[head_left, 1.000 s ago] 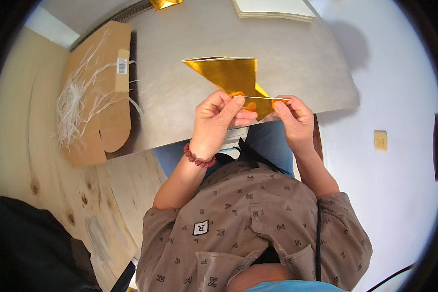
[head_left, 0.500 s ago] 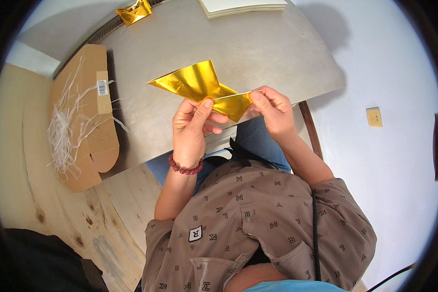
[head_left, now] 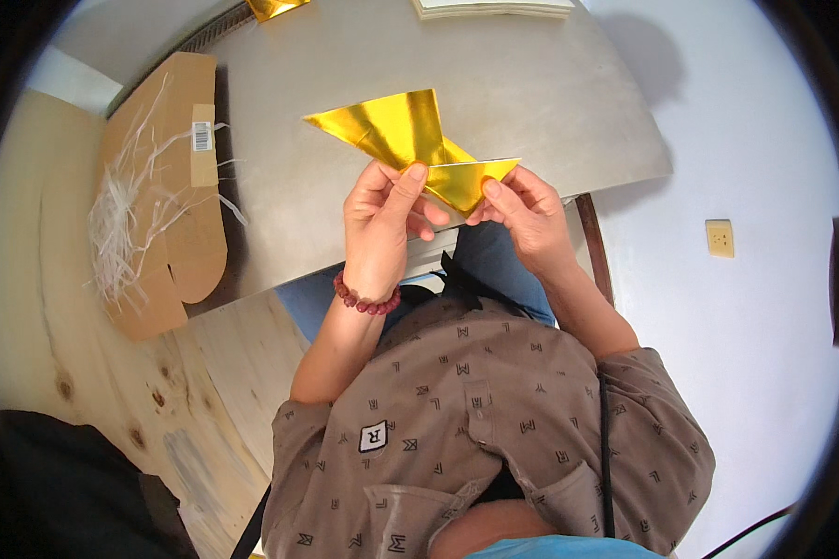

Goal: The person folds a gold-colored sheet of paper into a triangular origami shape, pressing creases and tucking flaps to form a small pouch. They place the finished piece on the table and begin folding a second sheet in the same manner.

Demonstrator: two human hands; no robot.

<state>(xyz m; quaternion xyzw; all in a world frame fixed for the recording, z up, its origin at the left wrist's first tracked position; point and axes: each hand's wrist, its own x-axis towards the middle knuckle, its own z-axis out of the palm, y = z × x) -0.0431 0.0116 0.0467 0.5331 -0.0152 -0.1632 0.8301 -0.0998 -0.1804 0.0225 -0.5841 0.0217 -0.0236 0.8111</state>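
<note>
Seated person folding foil paper above a grey table (head_left: 531, 102). The left hand (head_left: 382, 224) and the right hand (head_left: 527, 214) together hold a shiny gold sheet of folded foil paper (head_left: 410, 140), raised just over the near edge of the table and in front of the person's chest. The left hand's fingers (head_left: 412, 177) are closed on the sheet's lower middle, thumb and forefinger pinching it; the right hand's fingers (head_left: 490, 189) are closed on a small triangular flap at the sheet's near right corner. The larger part of the sheet spreads up and to the left of the hands as a broad, pointed wing. A string of dark red beads (head_left: 365, 300) circles the left wrist. The person wears a brown patterned shirt (head_left: 475, 419). At the left end of the table lies a flattened brown cardboard box (head_left: 168, 196) with a tangle of white shredded paper strips (head_left: 121, 224) across it. At the far edge lie a second piece of gold foil (head_left: 275, 7) and a stack of pale sheets (head_left: 494, 7), both well apart from the hands. A pale wooden floor (head_left: 75, 354) lies to the left.
</note>
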